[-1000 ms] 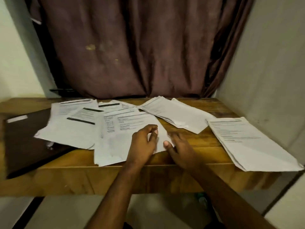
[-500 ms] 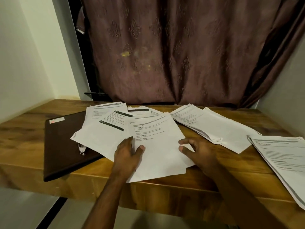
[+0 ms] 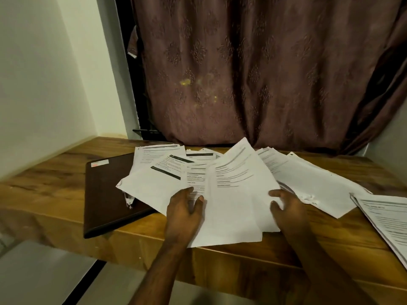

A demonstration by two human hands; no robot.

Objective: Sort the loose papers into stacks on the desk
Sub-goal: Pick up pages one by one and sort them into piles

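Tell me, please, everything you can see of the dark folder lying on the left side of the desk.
The dark folder is a flat, dark brown rectangle that looks like leather or board. It lies closed on the wooden desk, set at an angle, with its near corner reaching the desk's front edge. A small white and red label sits near its far left corner. Loose papers overlap its right side, and a pen lies on it, partly under those sheets. Neither hand touches it.

Both hands reach forward, left hand (image 3: pixel 184 213) spread, right hand (image 3: pixel 286 211) pinching.
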